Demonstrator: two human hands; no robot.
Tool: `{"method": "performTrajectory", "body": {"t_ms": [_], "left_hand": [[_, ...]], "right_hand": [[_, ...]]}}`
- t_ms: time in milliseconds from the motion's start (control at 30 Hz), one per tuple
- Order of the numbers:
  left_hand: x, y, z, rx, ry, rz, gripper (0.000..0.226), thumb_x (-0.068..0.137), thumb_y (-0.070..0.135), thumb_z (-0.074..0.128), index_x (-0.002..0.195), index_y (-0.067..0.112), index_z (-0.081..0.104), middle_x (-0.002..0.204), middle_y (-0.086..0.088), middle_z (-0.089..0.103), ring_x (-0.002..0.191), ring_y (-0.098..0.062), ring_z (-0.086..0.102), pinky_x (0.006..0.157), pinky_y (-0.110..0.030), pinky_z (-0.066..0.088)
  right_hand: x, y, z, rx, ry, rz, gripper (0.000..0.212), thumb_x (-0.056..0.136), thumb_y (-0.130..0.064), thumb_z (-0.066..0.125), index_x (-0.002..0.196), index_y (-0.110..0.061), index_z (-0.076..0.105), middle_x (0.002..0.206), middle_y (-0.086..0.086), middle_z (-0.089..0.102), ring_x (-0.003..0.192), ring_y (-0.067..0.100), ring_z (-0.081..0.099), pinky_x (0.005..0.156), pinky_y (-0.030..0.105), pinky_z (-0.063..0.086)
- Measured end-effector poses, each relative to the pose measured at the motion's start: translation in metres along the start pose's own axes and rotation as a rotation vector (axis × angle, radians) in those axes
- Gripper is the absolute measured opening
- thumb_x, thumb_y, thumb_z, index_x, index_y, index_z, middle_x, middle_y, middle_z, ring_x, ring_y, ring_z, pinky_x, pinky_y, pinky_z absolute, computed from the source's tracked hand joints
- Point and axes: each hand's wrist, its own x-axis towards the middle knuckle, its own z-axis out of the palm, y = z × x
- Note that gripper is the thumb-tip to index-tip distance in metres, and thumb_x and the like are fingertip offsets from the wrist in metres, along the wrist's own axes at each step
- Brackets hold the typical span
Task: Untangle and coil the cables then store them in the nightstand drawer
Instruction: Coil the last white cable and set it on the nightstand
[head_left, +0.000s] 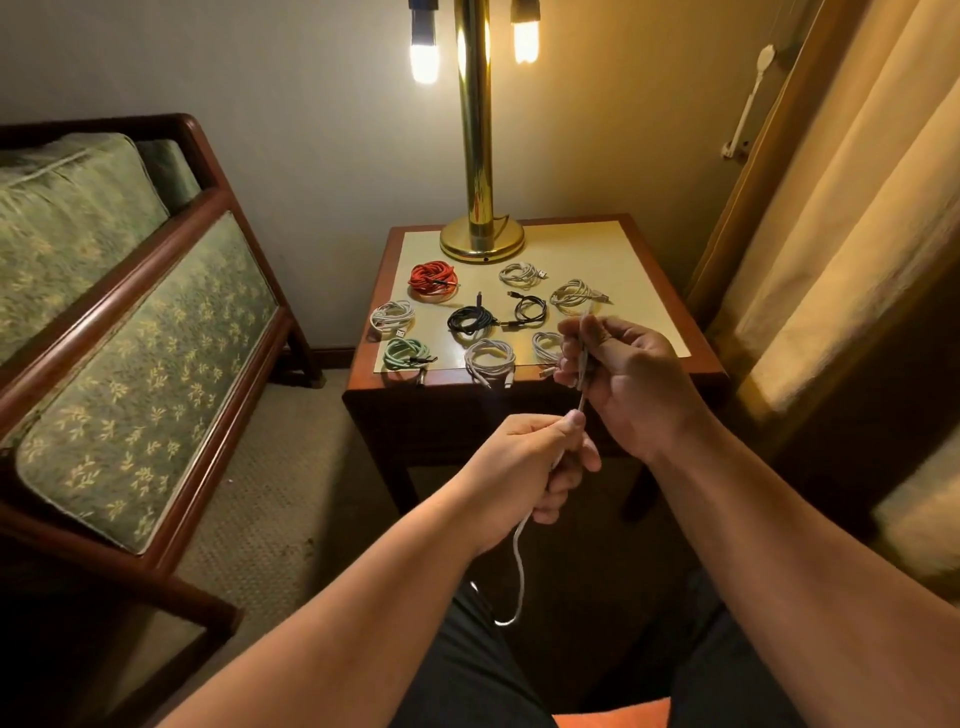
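A white cable (517, 558) runs between both hands in front of the nightstand (654, 291). My right hand (623, 379) pinches its upper end, which points up toward the tabletop. My left hand (530, 467) grips the cable lower down, and the rest hangs in a loop below it toward my lap. Several coiled cables lie on the nightstand top: a red coil (434, 280), a green coil (408, 353), two black coils (470, 319) (530, 309) and several white coils (392, 317) (488, 358) (519, 273) (571, 293). No drawer front shows.
A brass lamp (480, 239) stands at the back of the nightstand, its bulbs lit. A green upholstered wooden bench (130, 332) stands to the left. Curtains (831, 208) hang on the right. Carpet lies between bench and nightstand.
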Motion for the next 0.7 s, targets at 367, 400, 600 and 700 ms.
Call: {"method": "performTrajectory", "body": {"t_ms": [367, 400, 600, 700], "left_hand": [[-0.007, 0.021, -0.041, -0.213, 0.124, 0.183, 0.033, 0.106, 0.023, 0.045, 0.080, 0.012, 0.061, 0.058, 0.001, 0.038, 0.041, -0.008, 0.031, 0.039, -0.022, 0.021], [-0.007, 0.021, -0.042, -0.219, 0.132, 0.193, 0.032, 0.106, 0.024, 0.046, 0.080, 0.012, 0.061, 0.058, 0.001, 0.038, 0.041, -0.008, 0.032, 0.039, -0.022, 0.022], [-0.001, 0.016, -0.048, -0.214, 0.231, 0.229, 0.037, 0.106, 0.027, 0.048, 0.074, 0.013, 0.060, 0.058, -0.001, 0.035, 0.042, -0.011, 0.029, 0.040, -0.023, 0.020], [0.000, 0.011, -0.051, -0.216, 0.231, 0.213, 0.037, 0.105, 0.025, 0.051, 0.070, 0.017, 0.058, 0.059, 0.000, 0.036, 0.044, -0.012, 0.028, 0.042, -0.025, 0.017]], "right_hand": [[-0.017, 0.028, -0.007, -0.433, -0.126, 0.035, 0.029, 0.108, -0.022, 0.048, 0.101, -0.006, 0.072, 0.080, 0.005, 0.066, 0.074, 0.017, 0.062, 0.074, 0.035, 0.054], [-0.019, 0.028, -0.005, -0.442, -0.153, 0.050, 0.029, 0.108, -0.021, 0.048, 0.101, -0.006, 0.072, 0.079, 0.005, 0.065, 0.073, 0.016, 0.061, 0.073, 0.033, 0.053], [-0.037, 0.027, 0.006, -0.248, -0.348, 0.167, 0.033, 0.107, -0.019, 0.046, 0.103, 0.004, 0.068, 0.076, 0.007, 0.059, 0.070, 0.018, 0.057, 0.067, 0.030, 0.051], [-0.046, 0.023, 0.010, -0.120, -0.445, 0.209, 0.030, 0.102, -0.021, 0.047, 0.102, 0.003, 0.065, 0.075, 0.008, 0.056, 0.069, 0.019, 0.055, 0.065, 0.030, 0.050]]}}
